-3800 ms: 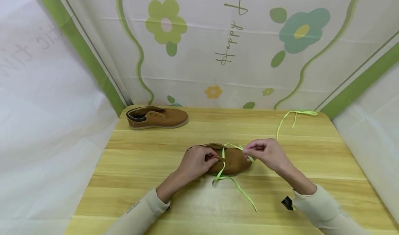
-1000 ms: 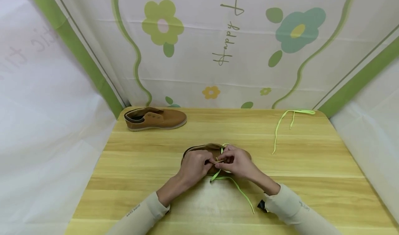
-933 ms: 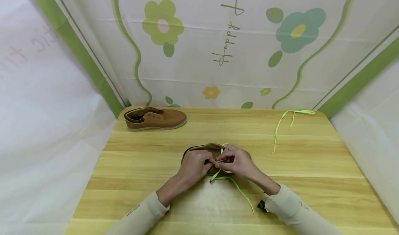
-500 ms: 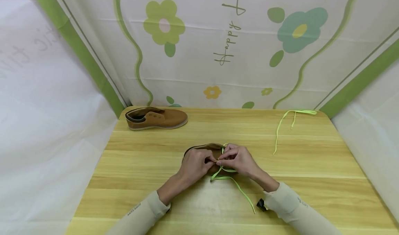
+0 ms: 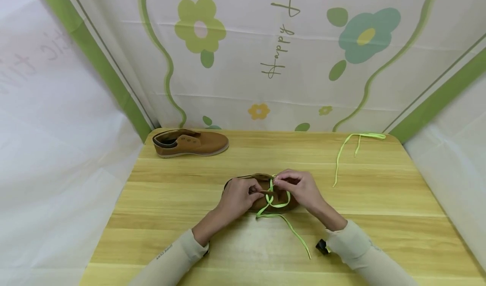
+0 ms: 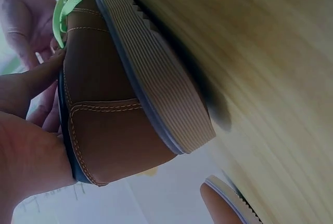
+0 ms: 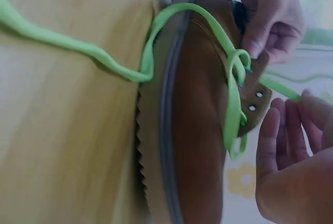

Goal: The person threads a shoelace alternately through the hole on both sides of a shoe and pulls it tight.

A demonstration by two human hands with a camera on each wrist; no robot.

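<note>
A brown lace-up shoe (image 5: 293,206) sits on the table with its toe pointing right. My left hand (image 5: 238,196) pinches the edge of its near eyelet flap (image 7: 264,96) between thumb and fingers. Bright green shoelace (image 5: 290,227) runs through eyelets and forms a loop over the upper; its long end trails on the wood toward me. My right hand (image 5: 303,191) is above the shoe's far side. In the right wrist view its thumb and forefinger pinch a stretch of lace coming out from behind the flap. The left wrist view shows the shoe's heel and ribbed sole (image 6: 156,68).
A second brown shoe (image 5: 206,144), with bare eyelets, stands at the table's back left. Another green lace (image 5: 338,157) lies at the back right. White printed fabric walls (image 5: 235,79) enclose the wooden table (image 5: 182,252) at the back and sides.
My right hand has come from the toe to the eyelet flap, then moved away toward the shoe's far side, drawing lace. A lace loop now shows on the upper. My left hand has stayed put.
</note>
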